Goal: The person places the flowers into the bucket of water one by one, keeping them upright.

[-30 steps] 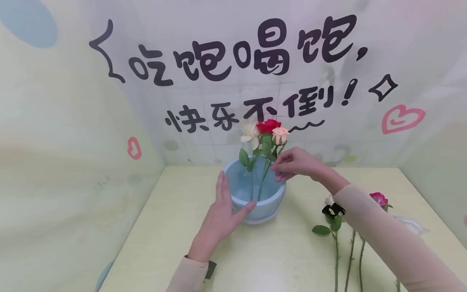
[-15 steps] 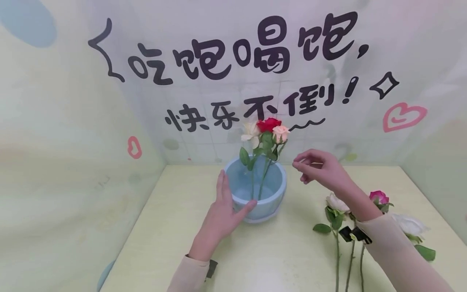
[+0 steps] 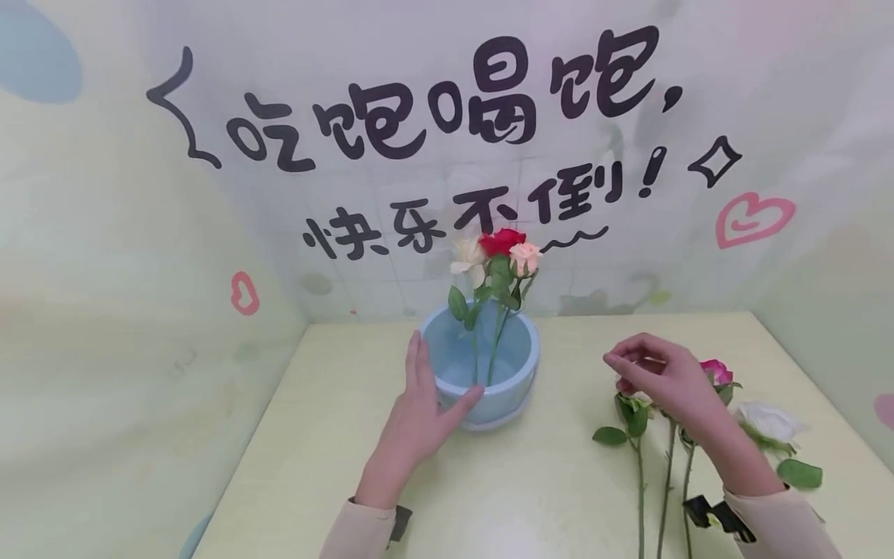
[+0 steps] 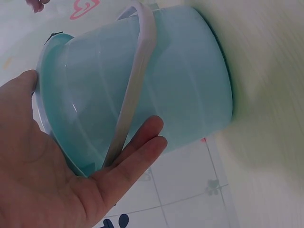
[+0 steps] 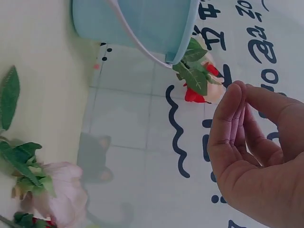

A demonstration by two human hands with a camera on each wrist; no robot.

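Observation:
A light blue bucket (image 3: 506, 404) with a pale handle (image 4: 129, 95) stands upright on the table. Inside lean a red rose (image 3: 503, 241), a cream-white rose (image 3: 468, 256) and a light pink rose (image 3: 525, 258). My left hand (image 3: 417, 427) rests against the bucket's near left side, thumb at the rim and nearly straight fingers along the wall. Off to the right, my right hand (image 3: 670, 380) hovers above the loose roses, thumb and fingertips together and nothing between them. Beneath it, a pale rose (image 5: 64, 192) is mostly hidden in the head view.
On the table (image 3: 559, 481) at right lie several long-stemmed roses, among them a magenta rose (image 3: 718, 371) and a white rose (image 3: 768, 421). A printed backdrop (image 3: 384, 46) with dark lettering rises behind the bucket and along both sides.
My right hand has left the rose stems in the bucket and moved right and toward me, above the loose roses. The left hand keeps its place on the bucket.

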